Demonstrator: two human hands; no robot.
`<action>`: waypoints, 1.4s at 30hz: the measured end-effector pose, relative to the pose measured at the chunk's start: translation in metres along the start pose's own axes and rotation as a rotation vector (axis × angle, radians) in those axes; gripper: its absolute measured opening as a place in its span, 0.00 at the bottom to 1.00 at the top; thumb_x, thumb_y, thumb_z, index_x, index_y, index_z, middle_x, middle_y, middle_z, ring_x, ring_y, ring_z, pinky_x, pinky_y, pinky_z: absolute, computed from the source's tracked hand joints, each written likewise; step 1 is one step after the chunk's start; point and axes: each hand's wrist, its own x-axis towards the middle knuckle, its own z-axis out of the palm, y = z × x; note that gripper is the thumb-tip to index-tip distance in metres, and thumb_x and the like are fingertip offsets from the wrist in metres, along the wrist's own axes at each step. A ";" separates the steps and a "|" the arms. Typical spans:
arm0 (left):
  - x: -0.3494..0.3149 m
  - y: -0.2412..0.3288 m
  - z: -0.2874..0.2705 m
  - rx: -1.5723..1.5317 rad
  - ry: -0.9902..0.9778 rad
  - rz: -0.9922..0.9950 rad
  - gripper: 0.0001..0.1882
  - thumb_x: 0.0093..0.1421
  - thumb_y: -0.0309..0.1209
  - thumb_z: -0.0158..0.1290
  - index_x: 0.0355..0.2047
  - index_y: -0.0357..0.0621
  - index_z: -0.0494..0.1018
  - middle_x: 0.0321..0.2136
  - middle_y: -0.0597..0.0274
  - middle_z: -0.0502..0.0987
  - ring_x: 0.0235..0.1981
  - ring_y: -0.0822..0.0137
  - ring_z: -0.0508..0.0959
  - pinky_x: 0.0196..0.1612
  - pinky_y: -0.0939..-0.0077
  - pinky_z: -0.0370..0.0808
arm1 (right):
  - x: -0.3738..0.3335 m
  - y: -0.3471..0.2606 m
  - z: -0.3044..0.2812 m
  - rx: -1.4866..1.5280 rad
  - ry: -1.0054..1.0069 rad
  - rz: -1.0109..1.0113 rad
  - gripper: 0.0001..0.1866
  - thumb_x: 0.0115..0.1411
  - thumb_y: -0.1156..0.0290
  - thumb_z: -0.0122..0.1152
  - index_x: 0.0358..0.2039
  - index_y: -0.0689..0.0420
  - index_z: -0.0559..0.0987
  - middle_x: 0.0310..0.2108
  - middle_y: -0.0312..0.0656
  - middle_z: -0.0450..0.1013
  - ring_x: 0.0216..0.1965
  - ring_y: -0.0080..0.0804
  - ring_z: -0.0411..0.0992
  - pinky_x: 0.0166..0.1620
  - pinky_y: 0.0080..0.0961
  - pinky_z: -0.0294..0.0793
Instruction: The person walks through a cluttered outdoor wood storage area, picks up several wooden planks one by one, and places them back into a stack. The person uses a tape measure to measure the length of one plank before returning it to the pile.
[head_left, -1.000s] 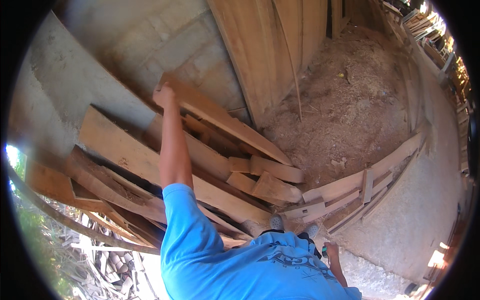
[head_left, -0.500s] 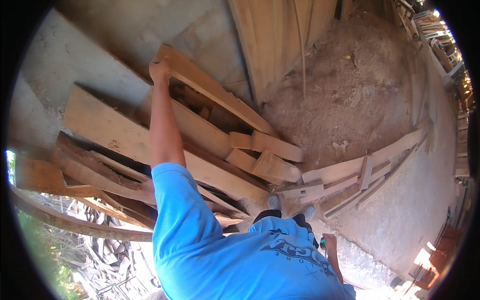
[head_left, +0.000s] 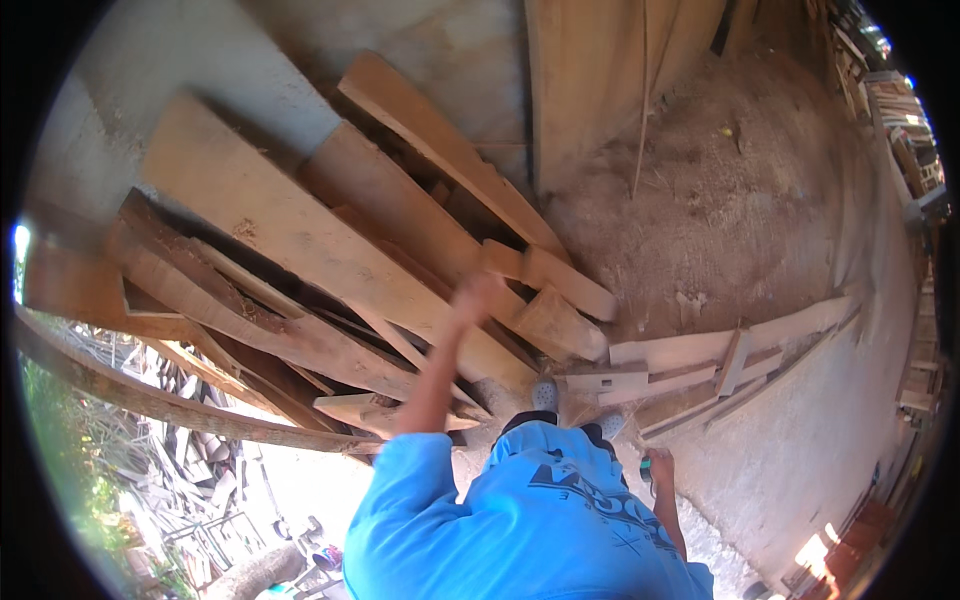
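Note:
My left hand [head_left: 480, 293] is smeared by motion over the leaning wooden boards, so its fingers cannot be made out. Under it lie the lower end of a long wide plank [head_left: 290, 215] and a short wood block [head_left: 560, 325]. Farther up, a thick narrow board [head_left: 430, 140] leans against the wall, with no hand on it. Low on the right, beside my body, my right hand [head_left: 661, 468] is closed around a small green-and-black object [head_left: 645, 467]. That object is mostly covered by the fingers, and its kind is not clear.
Rough curved slabs [head_left: 240, 330] lean at the left, above a heap of scrap wood [head_left: 200, 440]. Tall wide boards [head_left: 580, 90] stand at the back. Flat wood strips [head_left: 690, 375] lie on the floor right of my feet, beside the dirt ground [head_left: 700, 210].
My left hand has let go of the thick narrow board's top end and come down toward my body. The right hand still holds its small object. The view has shifted slightly.

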 end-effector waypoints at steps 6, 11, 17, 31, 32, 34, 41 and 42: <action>-0.227 -0.064 0.256 0.103 -0.737 -0.330 0.22 0.55 0.30 0.49 0.51 0.58 0.73 0.45 0.52 0.77 0.45 0.55 0.78 0.47 0.60 0.73 | -0.003 -0.007 -0.008 -0.090 -0.037 -0.109 0.12 0.50 0.66 0.58 0.25 0.64 0.79 0.22 0.44 0.75 0.25 0.33 0.73 0.30 0.30 0.70; -0.283 -0.072 0.286 0.126 -0.669 -0.261 0.25 0.52 0.29 0.50 0.53 0.62 0.71 0.45 0.55 0.77 0.44 0.54 0.78 0.44 0.60 0.74 | 0.005 0.022 -0.013 -0.264 -0.049 -0.063 0.14 0.49 0.65 0.58 0.22 0.64 0.80 0.20 0.45 0.75 0.24 0.34 0.74 0.30 0.31 0.71; -0.194 -0.064 0.203 0.106 0.045 -0.019 0.26 0.48 0.31 0.55 0.51 0.50 0.72 0.32 0.51 0.78 0.35 0.51 0.79 0.38 0.60 0.75 | 0.068 0.059 -0.018 -1.130 -0.336 -0.857 0.13 0.49 0.64 0.59 0.28 0.62 0.81 0.20 0.45 0.75 0.27 0.31 0.75 0.32 0.34 0.72; -0.375 0.062 0.267 -0.584 0.352 -1.251 0.23 0.56 0.48 0.51 0.39 0.40 0.79 0.40 0.46 0.78 0.46 0.48 0.76 0.51 0.61 0.70 | 0.090 -0.043 -0.054 -0.307 -0.368 -0.444 0.14 0.52 0.66 0.59 0.37 0.60 0.79 0.30 0.42 0.75 0.33 0.31 0.72 0.39 0.26 0.69; -0.397 0.078 0.292 -0.583 0.304 -1.319 0.23 0.56 0.48 0.51 0.39 0.39 0.79 0.40 0.46 0.78 0.44 0.49 0.77 0.48 0.61 0.72 | 0.094 -0.034 -0.065 -0.331 -0.369 -0.460 0.13 0.52 0.66 0.58 0.37 0.59 0.79 0.29 0.41 0.75 0.33 0.31 0.72 0.39 0.26 0.69; -0.426 0.115 0.338 -0.701 0.222 -1.465 0.23 0.55 0.47 0.52 0.40 0.39 0.79 0.39 0.47 0.79 0.42 0.51 0.79 0.42 0.61 0.75 | 0.103 -0.009 -0.088 -0.434 -0.420 -0.483 0.14 0.53 0.66 0.58 0.38 0.58 0.79 0.29 0.42 0.75 0.33 0.30 0.72 0.39 0.26 0.70; -0.505 0.254 0.412 -0.860 0.139 -1.275 0.24 0.55 0.46 0.55 0.45 0.41 0.76 0.34 0.51 0.80 0.32 0.59 0.81 0.27 0.64 0.77 | 0.136 0.088 -0.142 -0.860 -0.542 -0.314 0.15 0.52 0.62 0.56 0.32 0.61 0.81 0.32 0.47 0.77 0.34 0.40 0.75 0.37 0.32 0.71; -0.510 0.265 0.416 -0.915 0.146 -1.305 0.24 0.55 0.46 0.56 0.46 0.42 0.76 0.34 0.52 0.80 0.31 0.60 0.81 0.26 0.65 0.77 | 0.137 0.096 -0.145 -0.982 -0.567 -0.390 0.15 0.52 0.63 0.56 0.33 0.61 0.81 0.33 0.49 0.77 0.35 0.41 0.75 0.38 0.32 0.71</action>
